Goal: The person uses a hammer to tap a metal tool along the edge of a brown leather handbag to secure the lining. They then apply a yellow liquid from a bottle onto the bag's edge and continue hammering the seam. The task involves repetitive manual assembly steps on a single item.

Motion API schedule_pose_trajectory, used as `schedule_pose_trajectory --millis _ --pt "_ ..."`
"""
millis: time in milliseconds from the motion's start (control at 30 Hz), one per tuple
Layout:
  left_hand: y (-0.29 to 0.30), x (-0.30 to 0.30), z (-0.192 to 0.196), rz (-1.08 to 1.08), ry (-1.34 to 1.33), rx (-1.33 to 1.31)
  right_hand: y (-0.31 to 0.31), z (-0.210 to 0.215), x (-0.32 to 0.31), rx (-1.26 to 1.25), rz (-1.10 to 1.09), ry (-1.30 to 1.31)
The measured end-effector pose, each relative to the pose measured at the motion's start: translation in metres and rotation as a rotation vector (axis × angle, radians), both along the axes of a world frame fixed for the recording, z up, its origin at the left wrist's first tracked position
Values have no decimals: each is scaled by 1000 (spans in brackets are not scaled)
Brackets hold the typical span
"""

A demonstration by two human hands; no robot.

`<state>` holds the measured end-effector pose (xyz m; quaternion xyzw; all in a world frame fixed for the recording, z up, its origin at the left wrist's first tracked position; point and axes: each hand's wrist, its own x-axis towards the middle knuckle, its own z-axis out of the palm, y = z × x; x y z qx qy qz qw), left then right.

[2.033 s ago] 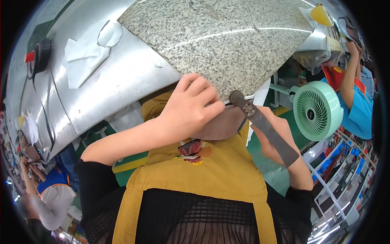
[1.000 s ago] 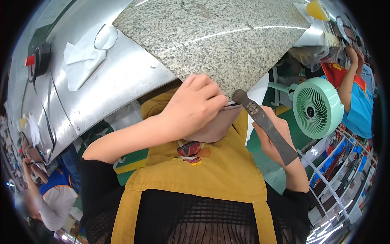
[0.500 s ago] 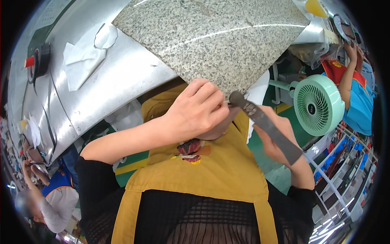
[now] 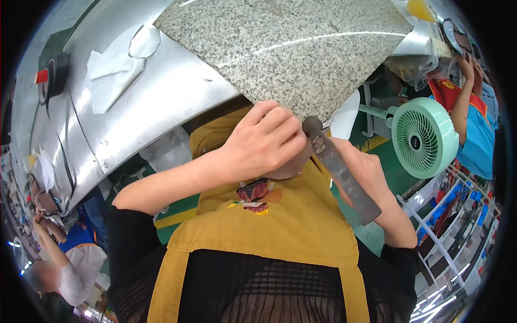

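Your left hand (image 4: 264, 142) is curled shut over something small I can't make out at centre frame, your right hand (image 4: 366, 172) clamps the flat metal file (image 4: 339, 167) running down-right — stiff, gritty, so grip its lower end.

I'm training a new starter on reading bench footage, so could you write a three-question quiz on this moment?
1. True or false: the left hand is curled shut around something small at the corner of the speckled stone slab.
2. What lies across the right hand? A) a long flat grey metal file B) a paint brush C) a roll of tape
3. Fill in: to the person's right stands a green ____.

Key:
1. True, though what the fingers enclose is hidden.
2. A
3. Fan
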<state>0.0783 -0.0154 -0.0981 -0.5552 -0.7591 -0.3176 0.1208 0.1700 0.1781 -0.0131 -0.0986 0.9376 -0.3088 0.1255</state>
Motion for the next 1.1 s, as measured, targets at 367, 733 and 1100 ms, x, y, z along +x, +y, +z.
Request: schedule_pose_trajectory --millis 367,733,1100 --pt "-49 7 -9 79 -258 -139 -6 5 0 -123 -114 -87" --pt "-44 -44 0 -301 -1083 -387 -5 1 5 -94 -85 -21" --pt "-38 -29 17 -204 -1608 -325 -3 -7 10 -124 -96 52"
